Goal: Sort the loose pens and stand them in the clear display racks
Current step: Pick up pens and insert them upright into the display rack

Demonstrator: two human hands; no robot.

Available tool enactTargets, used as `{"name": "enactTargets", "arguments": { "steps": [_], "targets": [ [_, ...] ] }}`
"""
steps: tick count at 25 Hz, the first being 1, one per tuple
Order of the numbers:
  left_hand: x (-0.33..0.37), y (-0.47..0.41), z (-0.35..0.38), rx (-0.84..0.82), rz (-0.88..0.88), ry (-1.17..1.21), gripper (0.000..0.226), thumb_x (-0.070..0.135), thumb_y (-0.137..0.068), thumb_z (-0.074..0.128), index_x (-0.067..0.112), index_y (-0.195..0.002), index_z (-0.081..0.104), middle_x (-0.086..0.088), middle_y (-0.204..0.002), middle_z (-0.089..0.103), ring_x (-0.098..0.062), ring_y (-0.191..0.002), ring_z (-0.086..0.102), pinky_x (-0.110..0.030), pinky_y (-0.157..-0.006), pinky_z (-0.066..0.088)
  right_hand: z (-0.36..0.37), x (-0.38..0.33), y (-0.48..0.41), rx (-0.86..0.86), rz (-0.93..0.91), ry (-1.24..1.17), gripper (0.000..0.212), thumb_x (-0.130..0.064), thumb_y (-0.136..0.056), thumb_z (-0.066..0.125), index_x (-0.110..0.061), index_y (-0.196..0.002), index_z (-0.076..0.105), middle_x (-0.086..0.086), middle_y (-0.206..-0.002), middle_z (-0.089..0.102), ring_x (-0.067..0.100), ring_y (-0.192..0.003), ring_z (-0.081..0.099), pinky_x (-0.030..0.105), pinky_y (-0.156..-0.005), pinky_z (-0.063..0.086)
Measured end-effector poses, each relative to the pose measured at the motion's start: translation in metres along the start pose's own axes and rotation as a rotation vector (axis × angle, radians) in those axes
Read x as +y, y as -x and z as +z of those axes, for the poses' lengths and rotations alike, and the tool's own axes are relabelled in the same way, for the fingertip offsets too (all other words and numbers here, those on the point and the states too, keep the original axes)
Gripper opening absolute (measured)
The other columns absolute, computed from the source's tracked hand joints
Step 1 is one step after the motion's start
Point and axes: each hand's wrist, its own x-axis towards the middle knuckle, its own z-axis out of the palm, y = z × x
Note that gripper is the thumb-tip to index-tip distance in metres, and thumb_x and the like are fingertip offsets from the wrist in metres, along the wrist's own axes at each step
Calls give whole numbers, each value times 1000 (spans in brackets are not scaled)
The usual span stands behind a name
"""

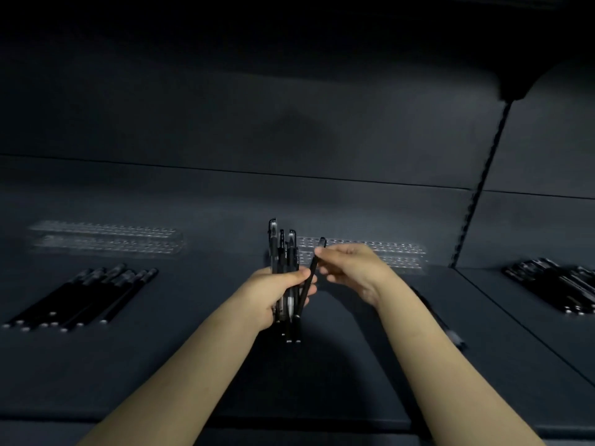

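My left hand (283,292) grips a bundle of several black pens (283,252) upright above the dark shelf (199,365). My right hand (349,265) pinches the upper end of one slanted black pen (311,278) whose lower part still lies against the bundle. Behind my hands lies a clear display rack (380,251), partly hidden by them. A second clear rack (106,240) sits at the far left. A row of loose black pens (87,296) lies flat on the left of the shelf.
Another heap of black pens (560,286) lies on the neighbouring shelf panel at the right. One blurred pen (450,333) lies beside my right forearm. A slotted upright (483,185) divides the back panels. The scene is dim.
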Motion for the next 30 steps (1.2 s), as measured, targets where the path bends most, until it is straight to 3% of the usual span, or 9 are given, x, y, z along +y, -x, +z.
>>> {"name": "enactTargets", "arguments": {
  "steps": [3, 6, 9, 12, 17, 21, 24, 27, 30],
  "targets": [
    [17, 7, -53, 43, 41, 1, 13, 8, -89, 68, 4, -101, 68, -9, -85, 76, -17, -71, 74, -28, -59, 59, 60, -8, -16, 29, 8, -214, 8, -10, -86, 69, -5, -91, 65, 5, -75, 65, 10, -61, 60, 18, -59, 52],
    [36, 14, -121, 147, 64, -24, 8, 7, -91, 65, 0, -96, 65, -15, -88, 74, -19, -73, 73, -25, -61, 60, 123, -14, -29, 41, 38, -292, 6, -8, -87, 67, -9, -83, 63, 4, -71, 63, 9, -58, 58, 18, -60, 52],
    [54, 21, -189, 229, 128, -57, 4, 5, -92, 64, 1, -93, 63, -16, -84, 71, -18, -67, 70, -25, -59, 60, 190, -14, -39, 40, 68, -198, 14, -5, -86, 67, -14, -85, 57, 4, -71, 61, 11, -54, 54, 18, -52, 51],
    [72, 23, -246, 238, 151, -58, 6, 5, -90, 66, 2, -94, 64, -14, -83, 69, -20, -70, 70, -29, -61, 61, 243, -3, -53, 98, 123, 49, 19, -3, -82, 71, -13, -84, 56, 11, -77, 62, 17, -53, 56, 24, -46, 53],
    [89, 16, -293, 100, 105, -247, 16, 17, -91, 66, 9, -106, 65, -4, -91, 77, -16, -86, 74, -34, -81, 58, 289, -3, -67, 147, 257, 206, 20, -1, -78, 76, -4, -80, 56, 10, -71, 61, 23, -58, 63, 36, -65, 59],
    [97, 2, -310, 69, 78, -263, 16, 20, -94, 63, 7, -100, 70, 3, -93, 77, -12, -98, 69, -39, -94, 52, 306, -3, -68, 157, 264, 281, 19, -2, -76, 77, 2, -87, 62, 17, -86, 67, 29, -73, 69, 38, -64, 60],
    [92, -7, -316, 43, 46, -167, 22, 21, -94, 63, 5, -107, 70, 5, -89, 77, -5, -84, 69, -27, -75, 54, 303, 7, -65, 106, 250, 188, 29, -1, -79, 75, 7, -103, 60, 14, -83, 63, 23, -64, 64, 28, -59, 60],
    [87, -10, -314, 36, 25, -69, 17, 17, -91, 66, 4, -100, 70, -1, -82, 76, -5, -62, 69, -17, -55, 54, 299, 7, -60, 110, 141, 160, 14, -11, -85, 71, -2, -93, 65, 7, -72, 58, 14, -57, 54, 18, -50, 53],
    [85, -6, -309, 9, 22, -105, 12, 14, -89, 68, 3, -92, 71, -6, -77, 74, -10, -61, 69, -18, -55, 56, 298, 1, -58, 103, 43, 51, 11, -21, -90, 65, -10, -89, 69, 2, -74, 62, 10, -59, 51, 17, -53, 47]
  ]
}}
